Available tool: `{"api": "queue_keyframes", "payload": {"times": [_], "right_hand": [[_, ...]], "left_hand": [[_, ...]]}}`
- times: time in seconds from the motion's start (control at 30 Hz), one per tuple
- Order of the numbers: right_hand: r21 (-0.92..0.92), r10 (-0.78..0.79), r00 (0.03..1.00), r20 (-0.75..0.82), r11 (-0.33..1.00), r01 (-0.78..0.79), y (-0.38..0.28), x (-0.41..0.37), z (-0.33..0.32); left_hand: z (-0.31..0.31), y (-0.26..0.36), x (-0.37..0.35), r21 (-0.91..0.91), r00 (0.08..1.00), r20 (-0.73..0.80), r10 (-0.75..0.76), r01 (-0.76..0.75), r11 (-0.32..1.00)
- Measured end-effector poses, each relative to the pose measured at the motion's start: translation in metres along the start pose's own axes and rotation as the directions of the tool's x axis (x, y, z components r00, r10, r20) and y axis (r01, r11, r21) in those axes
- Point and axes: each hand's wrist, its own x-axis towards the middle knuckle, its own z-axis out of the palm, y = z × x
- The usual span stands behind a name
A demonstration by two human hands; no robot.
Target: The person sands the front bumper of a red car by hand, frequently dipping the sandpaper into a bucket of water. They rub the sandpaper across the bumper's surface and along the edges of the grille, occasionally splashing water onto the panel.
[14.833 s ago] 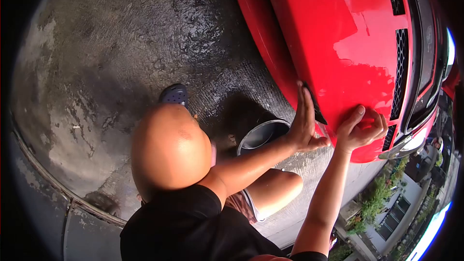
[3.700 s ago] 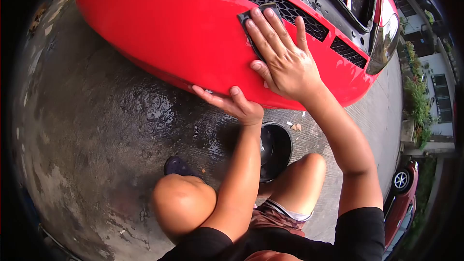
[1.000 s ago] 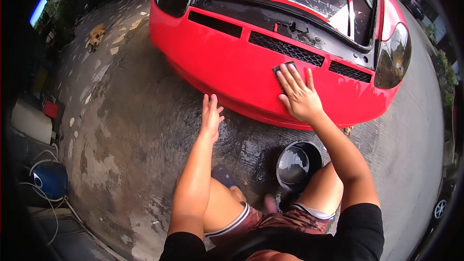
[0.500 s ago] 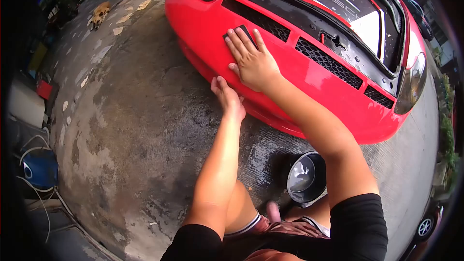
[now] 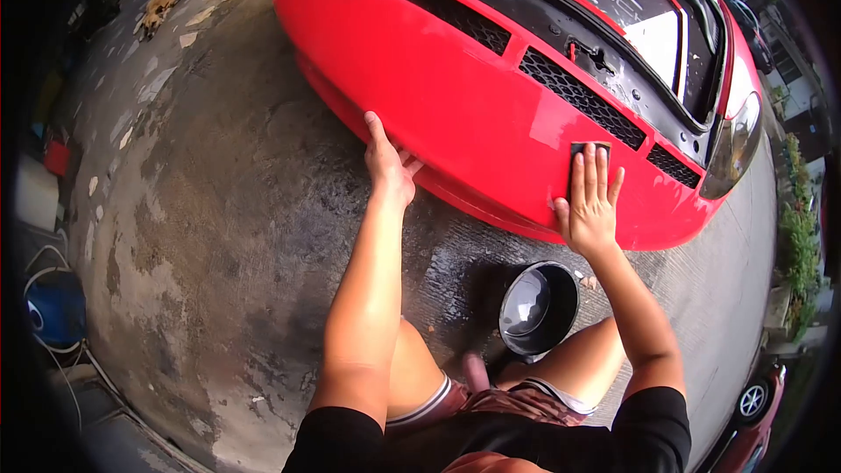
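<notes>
A red car bumper (image 5: 420, 96) with black mesh grilles curves across the upper middle. My right hand (image 5: 591, 206) lies against its face toward the right, fingers stretched, holding a small dark sanding pad (image 5: 578, 150) flat to the paint. Most of the pad is hidden beneath the fingers. At the bumper's lower edge, my left hand (image 5: 390, 166) has its thumb up along the edge and its other fingers at the underside, partly hidden. Below the bumper stands a black bucket (image 5: 539, 307), between my left forearm and my right.
Wet, stained concrete (image 5: 236, 236) surrounds the car. An animal (image 5: 158, 10) lies at the far upper left. A blue machine with hoses (image 5: 58, 307) stands at the left edge. Another car's wheel (image 5: 753, 399) shows at lower right, and plants (image 5: 797, 228) line the right side.
My right hand has slid the pad right and down, from beside the left grille to below the right ones. My left hand has shifted slightly left along the lower edge. The view has moved a little.
</notes>
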Motion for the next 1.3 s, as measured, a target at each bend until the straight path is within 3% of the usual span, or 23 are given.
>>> {"api": "queue_keyframes", "payload": {"times": [0.03,0.1,0.17,0.27,0.4,0.47,0.53,0.6,0.67,0.73,0.77,0.83,0.87,0.93,1.0,1.03,1.07,1.1,1.13,1.17,1.2,1.27,1.3], "right_hand": [[0.022,-0.035,0.999,0.040,0.999,0.034,-0.038,0.048,-0.014],[0.054,-0.195,0.979,-0.055,0.979,0.198,-0.100,0.128,-0.012],[-0.093,-0.282,0.952,-0.118,0.958,0.273,-0.147,0.185,0.004],[-0.155,-0.350,0.931,-0.105,0.930,0.332,-0.154,0.196,0.006],[0.090,-0.359,0.933,0.022,0.930,0.356,-0.060,0.049,-0.004],[0.024,-0.287,0.947,0.144,0.958,0.286,0.006,-0.047,0.004],[-0.086,-0.293,0.939,0.182,0.946,0.312,0.062,-0.123,0.024],[0.042,-0.191,0.945,0.265,0.981,0.187,0.048,-0.122,0.026],[-0.031,-0.292,0.919,0.265,0.950,0.311,0.000,-0.061,0.013],[0.003,-0.455,0.875,0.168,0.887,0.461,-0.062,0.027,0.006],[0.015,-0.486,0.868,0.099,0.873,0.487,-0.097,0.071,0.007],[-0.174,-0.506,0.862,0.018,0.848,0.501,-0.158,0.148,0.016],[-0.150,-0.477,0.879,-0.028,0.871,0.468,-0.182,0.182,0.027],[-0.217,-0.489,0.872,-0.021,0.854,0.473,-0.194,0.207,0.020],[-0.276,-0.540,0.841,0.023,0.805,0.524,-0.182,0.199,0.014],[-0.174,-0.536,0.844,0.004,0.831,0.529,-0.163,0.175,0.015],[-0.085,-0.565,0.823,0.065,0.818,0.569,-0.138,0.144,0.008],[0.006,-0.597,0.792,0.126,0.799,0.601,-0.108,0.108,-0.003],[-0.020,-0.606,0.777,0.168,0.786,0.617,-0.078,0.068,-0.004],[0.005,-0.583,0.770,0.261,0.798,0.603,-0.048,0.028,-0.010],[0.048,-0.524,0.783,0.336,0.839,0.541,-0.027,-0.010,-0.021],[0.104,-0.335,0.786,0.520,0.938,0.331,-0.009,-0.068,-0.054],[0.232,-0.249,0.847,0.470,0.960,0.154,-0.001,-0.101,-0.056]], "left_hand": [[0.000,0.001,0.000,0.002,1.000,0.011,-0.001,0.001,1.000],[-0.007,-0.003,0.005,0.015,0.998,0.051,-0.021,0.020,1.000],[-0.013,0.000,0.007,0.014,0.995,0.094,-0.036,0.034,0.999],[-0.013,0.007,0.001,-0.115,0.992,0.108,-0.063,0.075,0.990],[-0.015,-0.002,0.005,-0.016,0.994,0.107,-0.009,0.011,1.000],[-0.012,-0.003,-0.003,-0.039,0.992,0.123,0.019,-0.015,0.999],[-0.010,-0.011,-0.003,-0.038,0.994,0.106,0.001,0.003,0.999],[-0.009,-0.022,-0.009,-0.053,0.978,0.162,-0.133,0.143,0.988],[-0.009,-0.030,-0.014,-0.023,0.969,0.206,-0.139,0.147,0.989],[-0.009,-0.029,-0.011,-0.015,0.972,0.170,-0.161,0.166,0.986],[-0.014,-0.027,-0.005,-0.040,0.963,0.229,-0.145,0.158,0.987],[-0.029,-0.028,0.005,-0.083,0.933,0.337,-0.124,0.160,0.984],[-0.024,-0.014,-0.010,-0.118,0.925,0.348,-0.154,0.206,0.971],[-0.018,-0.005,-0.012,-0.138,0.966,0.235,-0.108,0.143,0.980],[-0.032,-0.013,0.020,-0.278,0.982,0.176,-0.070,0.117,0.953],[-0.034,-0.010,0.026,-0.248,0.988,0.156,0.017,0.023,0.968],[-0.016,0.001,0.009,-0.298,0.999,0.016,0.035,-0.029,0.954],[-0.016,-0.002,0.012,-0.235,0.983,0.046,0.180,-0.165,0.958],[-0.014,-0.005,0.017,-0.174,0.945,0.081,0.317,-0.300,0.938],[-0.007,-0.012,0.023,0.042,0.857,0.006,0.515,-0.515,0.856],[0.002,-0.011,0.010,0.202,0.766,0.109,0.633,-0.641,0.741],[0.011,-0.045,0.015,0.423,0.691,0.105,0.715,-0.681,0.597],[0.020,-0.058,0.003,0.445,0.698,0.086,0.711,-0.666,0.599]]}}
